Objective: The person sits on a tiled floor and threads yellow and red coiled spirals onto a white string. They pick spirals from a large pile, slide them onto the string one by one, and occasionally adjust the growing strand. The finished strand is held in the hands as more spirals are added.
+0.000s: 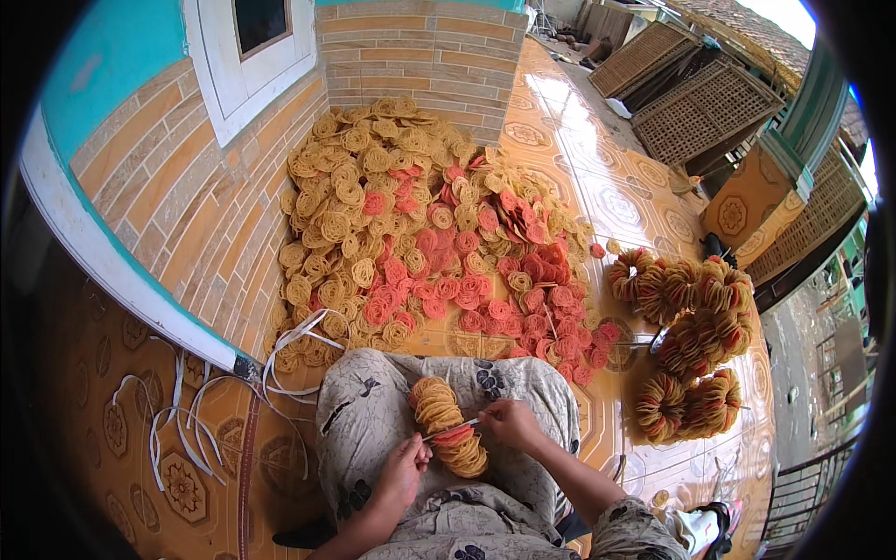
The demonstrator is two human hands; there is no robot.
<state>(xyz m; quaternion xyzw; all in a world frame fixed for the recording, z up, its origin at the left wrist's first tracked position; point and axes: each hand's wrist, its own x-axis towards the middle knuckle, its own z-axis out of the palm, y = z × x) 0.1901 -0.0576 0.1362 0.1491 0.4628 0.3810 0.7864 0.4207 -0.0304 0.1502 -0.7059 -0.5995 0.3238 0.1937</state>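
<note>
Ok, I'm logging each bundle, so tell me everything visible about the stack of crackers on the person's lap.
The stack of crackers is a curved row of thin, lacy discs, mostly yellow with a few red ones near the middle, lying on the patterned cloth over the lap. The left hand and right hand pull a pale strip across it.

A strand (451,427) of tan crackers with a few red ones is held over a lap cloth (373,420) of pale grey printed with dark flowers. The heap (420,224) against the wall is mixed: golden yellow towards the wall, coral red towards the open floor. Tied bundles (691,336) at the right floor edge are seen in orange and red. White strips (177,411) lie on an orange floor (597,177) with medallion patterns. The wall (187,187) is orange brick, banded white and turquoise.
</note>
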